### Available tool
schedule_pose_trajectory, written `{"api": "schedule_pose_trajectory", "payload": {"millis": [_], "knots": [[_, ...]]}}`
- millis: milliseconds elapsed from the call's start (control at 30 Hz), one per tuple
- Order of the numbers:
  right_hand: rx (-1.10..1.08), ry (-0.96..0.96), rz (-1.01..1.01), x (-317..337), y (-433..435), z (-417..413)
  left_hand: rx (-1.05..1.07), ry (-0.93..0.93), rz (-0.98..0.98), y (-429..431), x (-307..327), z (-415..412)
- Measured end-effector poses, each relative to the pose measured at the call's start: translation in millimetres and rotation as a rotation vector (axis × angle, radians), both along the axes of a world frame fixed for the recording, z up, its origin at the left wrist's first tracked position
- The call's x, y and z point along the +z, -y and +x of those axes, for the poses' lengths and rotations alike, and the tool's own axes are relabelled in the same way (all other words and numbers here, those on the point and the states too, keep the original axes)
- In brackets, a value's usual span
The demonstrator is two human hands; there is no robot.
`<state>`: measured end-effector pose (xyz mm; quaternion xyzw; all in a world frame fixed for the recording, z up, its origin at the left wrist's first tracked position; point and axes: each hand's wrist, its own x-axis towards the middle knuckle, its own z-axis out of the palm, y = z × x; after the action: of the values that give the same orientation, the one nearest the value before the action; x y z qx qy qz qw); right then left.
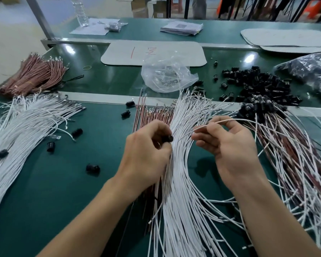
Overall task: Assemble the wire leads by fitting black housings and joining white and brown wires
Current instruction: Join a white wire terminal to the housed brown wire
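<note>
A: We're over the green desk, and both hands are busy right in the middle of it. The left hand has its fingers curled tight round one black housing.

B: And the right hand pinches a single white wire between thumb and fingers. It arcs over the hand and away to the right. Its tip points at the housing, just short of it, not touching as far as I can tell.

A: So this looks like the fitting step, terminal into housing. There's no brown wire in either hand.

B: Agreed. The supply is all around: the loose white bundle under the wrists, the brown wires beyond the left hand, the heap of housings at the back right.

A: And on the right there's the pile of finished leads, white and brown together, with housings on their far ends.

B: Next move, I'd say: line the tip up with the housing's mouth and push it straight in. It's a fine, floppy wire, so the pinch wants to sit close to the end or it buckles.

A: Whether the terminal is turned the right way, I can't tell. It's too small to see.
</note>
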<state>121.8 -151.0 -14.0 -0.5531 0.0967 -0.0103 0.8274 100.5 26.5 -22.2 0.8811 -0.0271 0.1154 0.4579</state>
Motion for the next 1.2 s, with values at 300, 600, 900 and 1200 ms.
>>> {"api": "schedule_pose_trajectory", "payload": {"millis": [300,600,900,1200], "knots": [[0.062,0.006,0.106,-1.7,2.7,-1.8,-0.003,0.109,-0.041,-0.5,-4.0,-2.2],[0.071,0.034,0.11,2.9,5.7,-3.6,0.027,0.076,-0.155,2.0,-4.1,-2.3],[0.059,0.029,0.143,3.9,6.9,-4.3,0.007,0.124,-0.155,4.0,-2.2,-4.4],[0.04,0.012,0.198,4.3,7.7,-3.1,0.006,-0.021,-0.488,0.6,-7.5,3.5]]}}
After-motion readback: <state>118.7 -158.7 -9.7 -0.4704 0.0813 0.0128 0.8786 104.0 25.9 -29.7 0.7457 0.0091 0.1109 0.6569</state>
